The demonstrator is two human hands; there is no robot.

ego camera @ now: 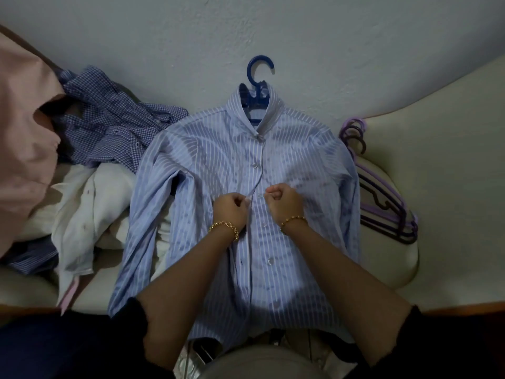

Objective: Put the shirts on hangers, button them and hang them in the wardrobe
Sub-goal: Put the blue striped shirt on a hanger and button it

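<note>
Two grips, both at the front opening. Had the light-blue white-striped cotton shirt [218, 165] spread flat, front up, on the cream padded seat [437, 160], dark-blue plastic hanger [255, 75] inside, hook out at twelve o'clock past the collar, likely to steady the cloth for buttoning. Pinched the buttonhole edge with the left hand [231, 210], fingers curled tight. Clenched the right hand [284, 202] fist-like on the button side, just toward three o'clock. Had spare purple plastic hangers [382, 203] waiting at three o'clock and a heap of crumpled checked and white shirts [109, 124] at nine.

Pretty dim in here, just a plain pale grey plastered wall [341, 36] behind a cream padded seat [442, 165].
</note>
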